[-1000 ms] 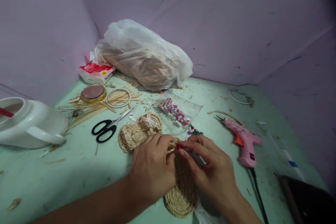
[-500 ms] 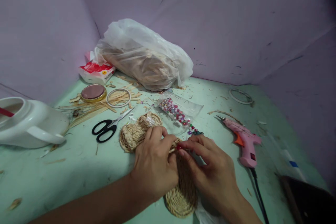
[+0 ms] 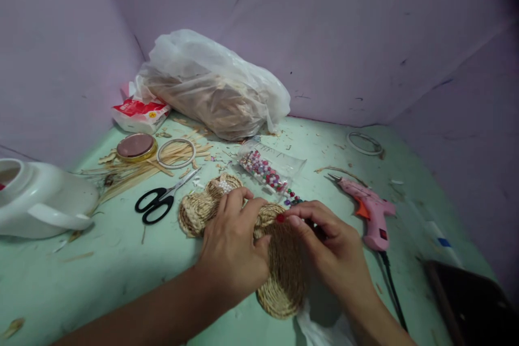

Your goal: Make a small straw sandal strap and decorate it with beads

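Note:
Two woven straw pieces shaped like slippers lie before me. The nearer woven straw slipper (image 3: 286,281) has a long oval sole and a braided band across its far end. My left hand (image 3: 235,243) is curled over that band, gripping it, with the thumb on the near side. Between thumb and forefinger, my right hand (image 3: 330,246) pinches a red bead (image 3: 280,218) just above the band. The other woven slipper (image 3: 192,213), bearing a cluster of white pearly beads (image 3: 225,186), is partly hidden behind my left hand.
A clear bag of mixed beads (image 3: 265,170) lies beyond my hands. Scissors (image 3: 156,205) and a white jug (image 3: 48,200) are left; a pink glue gun (image 3: 371,208) and a dark flat object (image 3: 466,303) are right. Behind stands a filled plastic bag (image 3: 219,86).
My right hand has lifted the red bead slightly away from the band, so more of the bead shows. The left hand stays on the slipper. The whole view has shifted a little.

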{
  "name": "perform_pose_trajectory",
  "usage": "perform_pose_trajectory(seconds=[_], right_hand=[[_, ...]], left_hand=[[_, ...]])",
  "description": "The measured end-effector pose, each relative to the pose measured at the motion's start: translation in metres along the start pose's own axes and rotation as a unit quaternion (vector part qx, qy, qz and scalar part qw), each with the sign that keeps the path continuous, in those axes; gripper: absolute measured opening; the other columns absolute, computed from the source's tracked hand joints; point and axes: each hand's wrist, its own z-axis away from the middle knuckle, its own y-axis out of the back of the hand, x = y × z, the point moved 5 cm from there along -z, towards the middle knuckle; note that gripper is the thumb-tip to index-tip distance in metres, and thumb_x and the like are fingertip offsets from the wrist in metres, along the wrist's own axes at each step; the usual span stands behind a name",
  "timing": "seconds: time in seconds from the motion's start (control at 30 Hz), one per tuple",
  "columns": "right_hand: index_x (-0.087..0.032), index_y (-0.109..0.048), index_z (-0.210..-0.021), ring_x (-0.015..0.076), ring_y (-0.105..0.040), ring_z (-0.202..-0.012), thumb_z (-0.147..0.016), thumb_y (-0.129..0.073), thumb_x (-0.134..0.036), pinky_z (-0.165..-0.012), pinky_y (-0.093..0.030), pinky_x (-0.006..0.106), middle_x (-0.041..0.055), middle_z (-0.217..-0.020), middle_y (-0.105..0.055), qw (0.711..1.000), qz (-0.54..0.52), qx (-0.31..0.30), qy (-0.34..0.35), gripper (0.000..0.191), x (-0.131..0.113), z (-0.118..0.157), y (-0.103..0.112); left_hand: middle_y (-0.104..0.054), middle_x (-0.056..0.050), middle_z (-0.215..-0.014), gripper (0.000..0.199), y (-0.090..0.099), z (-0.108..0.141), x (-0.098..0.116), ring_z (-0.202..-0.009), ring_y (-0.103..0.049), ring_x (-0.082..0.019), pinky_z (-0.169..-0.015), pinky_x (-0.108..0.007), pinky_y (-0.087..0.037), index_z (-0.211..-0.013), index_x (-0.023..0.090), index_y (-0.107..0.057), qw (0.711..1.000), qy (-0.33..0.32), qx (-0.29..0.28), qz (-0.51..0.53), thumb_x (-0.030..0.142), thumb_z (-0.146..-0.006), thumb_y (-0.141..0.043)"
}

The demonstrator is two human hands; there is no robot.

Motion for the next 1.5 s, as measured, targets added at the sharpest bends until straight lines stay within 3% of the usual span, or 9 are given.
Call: perform_pose_trajectory(seconds=[0.13, 0.27, 0.4, 0.47, 0.53, 0.63, 0.77, 1.1, 1.5], right_hand=[[-0.023, -0.066, -0.091, 0.0164, -0.057, -0.074, -0.084, -0.053, -0.024, -0.055, -0.042, 0.026, 0.0047, -0.090, -0.062, 0.988, 0.097, 0.116, 0.024, 0.015, -0.002, -0.002, 0.023], [-0.024, -0.063, -0.098, 0.0198, -0.058, -0.088, -0.084, -0.051, -0.033, -0.063, -0.045, 0.029, 0.0064, -0.104, -0.062, 0.981, 0.069, 0.172, -0.050, 0.020, 0.020, 0.001, 0.045], [-0.022, -0.061, -0.097, 0.0188, -0.059, -0.076, -0.080, -0.056, -0.037, -0.063, -0.046, 0.031, 0.0059, -0.095, -0.064, 0.978, -0.007, 0.132, -0.163, 0.023, 0.050, 0.015, 0.046], [-0.021, -0.061, -0.091, 0.0181, -0.058, -0.073, -0.080, -0.058, -0.034, -0.063, -0.046, 0.031, 0.0047, -0.086, -0.062, 0.982, 0.006, 0.125, -0.144, 0.018, 0.051, 0.020, 0.043], [-0.021, -0.063, -0.085, 0.0177, -0.056, -0.074, -0.081, -0.058, -0.027, -0.067, -0.045, 0.032, 0.0037, -0.083, -0.060, 0.990, 0.037, 0.125, -0.058, 0.009, 0.039, 0.021, 0.040], [-0.022, -0.064, -0.087, 0.0181, -0.055, -0.080, -0.081, -0.057, -0.016, -0.069, -0.045, 0.033, 0.0037, -0.083, -0.058, 0.992, 0.059, 0.082, 0.077, 0.011, 0.015, 0.018, 0.028], [-0.019, -0.063, -0.097, 0.0212, -0.052, -0.082, -0.077, -0.058, -0.011, -0.070, -0.042, 0.037, 0.0068, -0.088, -0.058, 0.984, 0.109, 0.008, 0.143, 0.021, -0.003, 0.009, 0.011], [-0.020, -0.065, -0.086, 0.0238, -0.050, -0.079, -0.076, -0.057, -0.011, -0.071, -0.034, 0.041, 0.0065, -0.087, -0.062, 0.961, 0.229, -0.074, 0.138, 0.015, -0.008, -0.003, -0.004], [-0.025, -0.067, -0.094, 0.0230, -0.056, -0.088, -0.083, -0.052, -0.013, -0.077, -0.039, 0.042, 0.0046, -0.096, -0.066, 0.972, 0.151, -0.156, 0.089, 0.023, -0.004, -0.009, -0.004]], left_hand=[[-0.046, -0.010, -0.119, 0.052, 0.005, 0.000, -0.003, -0.111, -0.047, -0.027, -0.089, -0.044, -0.045, -0.118, 0.020, -0.047, 1.000, -0.001, 0.016, 0.013, 0.011, -0.067, -0.054], [-0.054, -0.010, -0.105, 0.045, 0.011, 0.003, -0.011, -0.088, -0.057, -0.022, -0.075, -0.037, -0.049, -0.111, 0.018, -0.050, 0.999, 0.007, 0.034, 0.026, 0.008, -0.067, -0.048], [-0.057, -0.001, -0.069, 0.012, 0.005, 0.010, -0.020, -0.058, -0.055, -0.015, -0.058, -0.028, -0.045, -0.080, 0.019, -0.056, 0.999, 0.013, -0.006, 0.029, 0.014, -0.073, -0.047], [-0.055, 0.001, -0.062, 0.009, -0.001, 0.015, -0.021, -0.055, -0.054, -0.014, -0.054, -0.026, -0.042, -0.071, 0.019, -0.054, 1.000, 0.004, -0.015, 0.019, 0.017, -0.076, -0.047], [-0.054, 0.001, -0.059, 0.011, -0.006, 0.019, -0.022, -0.053, -0.053, -0.014, -0.051, -0.024, -0.040, -0.068, 0.019, -0.053, 1.000, -0.001, -0.017, 0.004, 0.019, -0.077, -0.047], [-0.053, 0.001, -0.058, 0.009, -0.010, 0.023, -0.023, -0.052, -0.052, -0.015, -0.048, -0.025, -0.036, -0.069, 0.020, -0.053, 0.999, 0.007, -0.018, -0.032, 0.025, -0.076, -0.052], [-0.053, 0.002, -0.058, 0.014, -0.013, 0.025, -0.019, -0.053, -0.053, -0.016, -0.051, -0.027, -0.035, -0.067, 0.021, -0.049, 0.994, 0.023, -0.046, -0.099, 0.031, -0.076, -0.054], [-0.057, -0.002, -0.073, 0.011, -0.020, 0.031, -0.005, -0.072, -0.060, -0.023, -0.057, -0.031, -0.032, -0.072, 0.022, -0.049, 0.975, 0.045, -0.126, -0.175, 0.032, -0.076, -0.053], [-0.059, -0.002, -0.077, 0.013, -0.014, 0.030, -0.004, -0.078, -0.061, -0.025, -0.060, -0.033, -0.036, -0.072, 0.022, -0.053, 0.979, 0.082, -0.138, -0.126, 0.034, -0.074, -0.057]])
